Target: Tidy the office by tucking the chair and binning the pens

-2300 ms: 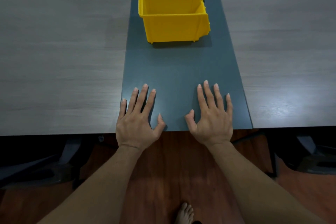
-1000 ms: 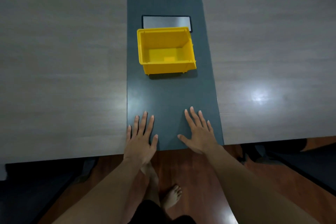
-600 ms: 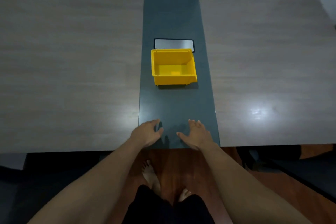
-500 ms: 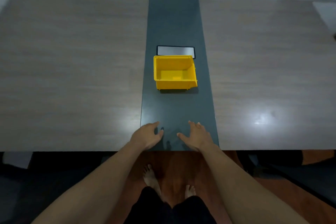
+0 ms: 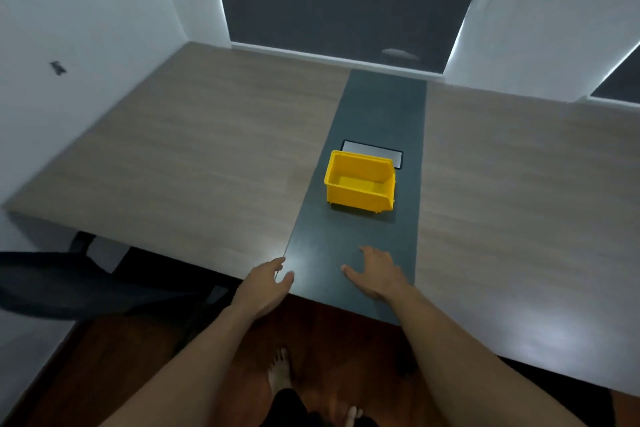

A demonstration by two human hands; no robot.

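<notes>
Two empty hands, left hand [image 5: 265,284] and right hand [image 5: 377,274], fingers loosely apart at lower-centre surface [image 5: 194,156] edge; chair [image 5: 62,282] at lower left, nearer the left; yellow bin [image 5: 360,185] mid-frame; pens unseen.

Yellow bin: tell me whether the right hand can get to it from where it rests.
Probably yes. The right hand lies open on the dark strip, and nothing stands between it and the yellow bin farther along.
</notes>
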